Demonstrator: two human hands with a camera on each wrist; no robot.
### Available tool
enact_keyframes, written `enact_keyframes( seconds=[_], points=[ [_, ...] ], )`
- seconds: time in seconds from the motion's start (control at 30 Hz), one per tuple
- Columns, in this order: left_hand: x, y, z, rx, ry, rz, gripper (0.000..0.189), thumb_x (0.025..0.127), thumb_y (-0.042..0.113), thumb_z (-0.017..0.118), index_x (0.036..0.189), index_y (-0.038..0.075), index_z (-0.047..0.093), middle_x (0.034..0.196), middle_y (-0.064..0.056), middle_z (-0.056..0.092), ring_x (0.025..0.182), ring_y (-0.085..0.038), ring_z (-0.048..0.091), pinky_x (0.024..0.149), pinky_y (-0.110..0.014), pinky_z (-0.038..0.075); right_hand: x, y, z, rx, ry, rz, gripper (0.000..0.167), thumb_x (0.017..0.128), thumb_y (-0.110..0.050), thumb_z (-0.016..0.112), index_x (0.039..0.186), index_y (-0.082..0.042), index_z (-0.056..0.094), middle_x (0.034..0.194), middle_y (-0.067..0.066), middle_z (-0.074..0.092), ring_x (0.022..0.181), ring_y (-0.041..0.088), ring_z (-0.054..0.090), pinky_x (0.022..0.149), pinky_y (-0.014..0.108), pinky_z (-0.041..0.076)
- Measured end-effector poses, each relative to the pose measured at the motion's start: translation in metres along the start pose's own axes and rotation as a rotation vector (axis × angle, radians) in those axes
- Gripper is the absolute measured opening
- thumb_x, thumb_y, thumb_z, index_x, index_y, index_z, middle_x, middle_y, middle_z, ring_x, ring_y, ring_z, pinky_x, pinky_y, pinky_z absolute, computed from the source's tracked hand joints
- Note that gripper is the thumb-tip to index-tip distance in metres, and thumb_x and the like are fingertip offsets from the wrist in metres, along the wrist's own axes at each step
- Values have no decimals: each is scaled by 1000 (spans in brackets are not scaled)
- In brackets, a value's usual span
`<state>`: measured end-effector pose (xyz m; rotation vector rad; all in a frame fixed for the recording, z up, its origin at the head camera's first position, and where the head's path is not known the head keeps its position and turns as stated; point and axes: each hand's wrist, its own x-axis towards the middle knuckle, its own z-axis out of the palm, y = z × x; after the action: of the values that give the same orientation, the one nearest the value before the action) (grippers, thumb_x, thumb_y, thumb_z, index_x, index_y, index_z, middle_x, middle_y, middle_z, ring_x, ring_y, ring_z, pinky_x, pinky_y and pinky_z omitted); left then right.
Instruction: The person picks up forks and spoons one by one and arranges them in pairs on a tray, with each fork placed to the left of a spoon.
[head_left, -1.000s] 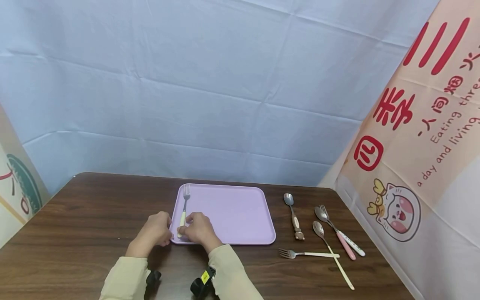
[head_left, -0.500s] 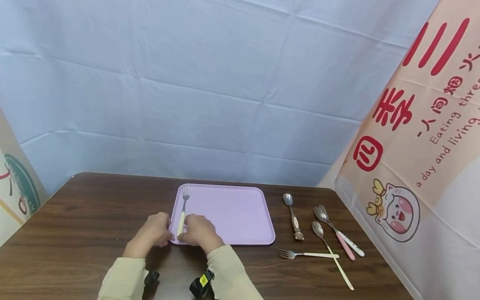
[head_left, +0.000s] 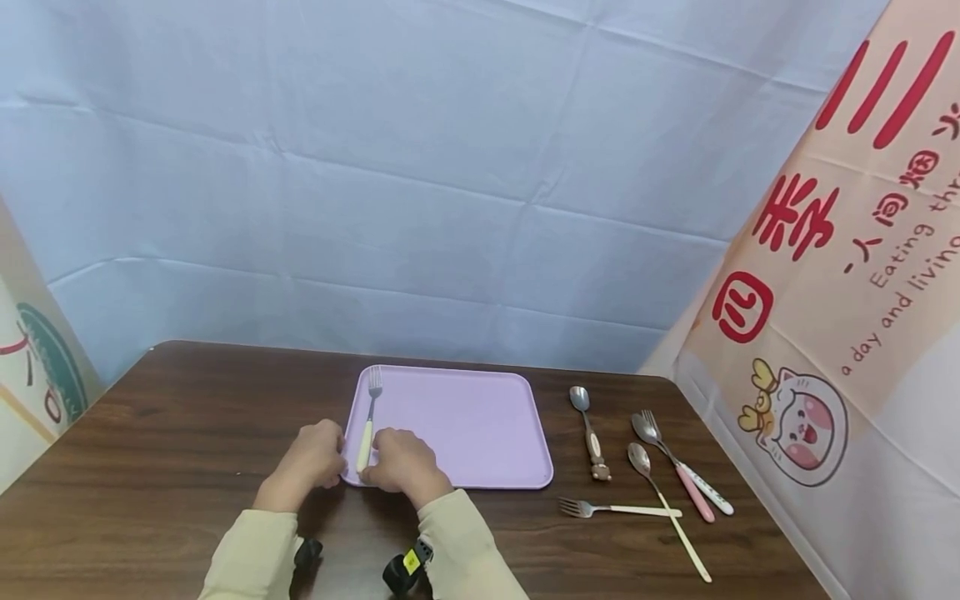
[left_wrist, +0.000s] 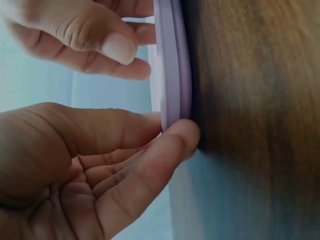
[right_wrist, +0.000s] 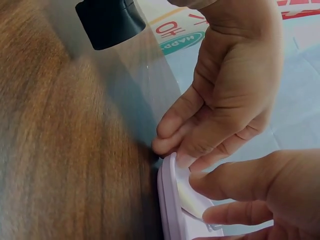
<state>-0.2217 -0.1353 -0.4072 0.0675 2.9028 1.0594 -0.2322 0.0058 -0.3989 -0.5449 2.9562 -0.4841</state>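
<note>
A lilac rectangular tray lies on the dark wooden table. Along its left side rests a fork, tines away from me, with a pale yellow handle. My left hand pinches the tray's near left corner; in the left wrist view its thumb and index finger take the rim from both sides. Over the near end of the fork's handle is my right hand. Its thumb and index finger extend to the handle's edge in the right wrist view, with a gap between them.
Right of the tray lie a spoon with a brown bear handle, a cream-handled fork crossed by a long spoon, a pink-handled spoon and a white-handled fork. A pale blue cloth hangs behind the table.
My right hand's fingers have lowered and drawn slightly right, uncovering more of the fork's handle. My left hand stays at the tray's corner; the cutlery on the right lies as before.
</note>
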Motion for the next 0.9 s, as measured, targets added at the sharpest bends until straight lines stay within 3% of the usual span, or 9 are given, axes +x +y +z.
enact_keyframes(
  seconds=[0.27,0.63,0.9],
  points=[
    [3,4,1,20,-25,-33,13,70,-12,60,80,-7,53,55,-7,53,47,-15,56,44,-27,49,-4,7,-8,-6,-2,3,38,73,-27,77,103,-5,66,92,5,65,78,17,58,65,30,50],
    [1,3,-2,-14,-48,-42,23,71,-12,64,90,-13,51,60,-9,54,48,-16,58,45,-28,51,-11,15,-21,-50,-6,5,39,72,-21,75,106,-6,66,87,5,63,76,19,58,63,33,50],
    [2,1,-1,-26,-51,-50,24,71,-12,65,90,-14,51,60,-10,55,48,-16,59,45,-27,52,-15,33,-25,-92,41,66,40,69,-19,74,107,-8,66,86,8,56,79,24,54,63,37,49]
  ],
)
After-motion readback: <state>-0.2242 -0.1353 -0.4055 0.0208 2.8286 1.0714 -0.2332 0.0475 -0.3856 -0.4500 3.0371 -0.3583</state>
